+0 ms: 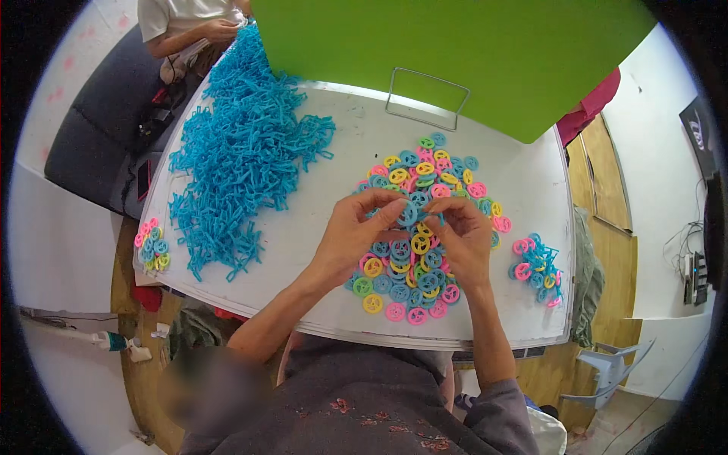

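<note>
A light blue wheel (408, 214), round and spoked, is above the wheel pile (421, 244), pinched between the left hand's (345, 231) thumb and fingers. The right hand (466, 239) pinches a small blue piece (435, 218) (mostly covered, its shape hard to make out). Left of the pile spreads a heap of blue clips (243, 152); right of it lies a smaller mixed cluster (540, 269); beyond it, a green board (455, 61) blocks the view.

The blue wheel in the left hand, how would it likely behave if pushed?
The blue wheel is probably light, since its spokes leave open gaps. Its round rim suggests it could roll on edge; lying flat, like many in the pile, it would more likely slide.
</note>
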A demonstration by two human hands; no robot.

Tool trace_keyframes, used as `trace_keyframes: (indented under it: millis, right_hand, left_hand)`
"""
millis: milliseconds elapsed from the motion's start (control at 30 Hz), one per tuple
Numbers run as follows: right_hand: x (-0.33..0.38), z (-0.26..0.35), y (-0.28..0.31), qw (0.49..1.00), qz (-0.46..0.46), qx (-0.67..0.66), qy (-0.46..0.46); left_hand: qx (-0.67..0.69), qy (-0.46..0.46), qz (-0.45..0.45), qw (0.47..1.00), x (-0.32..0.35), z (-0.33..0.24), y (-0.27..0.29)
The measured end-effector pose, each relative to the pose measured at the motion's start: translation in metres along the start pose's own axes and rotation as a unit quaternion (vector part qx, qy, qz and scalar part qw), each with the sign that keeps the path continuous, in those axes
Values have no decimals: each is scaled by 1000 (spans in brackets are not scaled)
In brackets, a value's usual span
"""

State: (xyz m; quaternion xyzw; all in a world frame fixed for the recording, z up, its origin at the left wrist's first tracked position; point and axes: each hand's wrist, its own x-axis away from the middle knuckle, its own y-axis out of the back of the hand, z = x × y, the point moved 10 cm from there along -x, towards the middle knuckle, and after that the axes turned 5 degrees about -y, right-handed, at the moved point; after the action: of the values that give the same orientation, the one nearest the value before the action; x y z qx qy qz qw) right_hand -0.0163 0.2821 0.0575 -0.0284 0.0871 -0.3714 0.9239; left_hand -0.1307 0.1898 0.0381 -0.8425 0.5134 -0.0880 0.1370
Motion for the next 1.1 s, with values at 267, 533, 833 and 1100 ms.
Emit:
trace_keyframes:
  millis: [267,533,833,1100]
  right_hand:
    - [2,-3,-12,1000,12,3,28]
    - [4,-2,-3,999,-32,17,-35]
    - [8,0,-1,996,-41,80,22]
    - [7,0,-5,996,-37,80,19]
  left_hand:
    - [8,2,-13,1000,2,2,2]
    - [9,-64,-22,998,5,-10,1]
    - [-9,-47,-22,999,4,-10,0]
    - [-27,-32,-42,998,-1,-5,8]
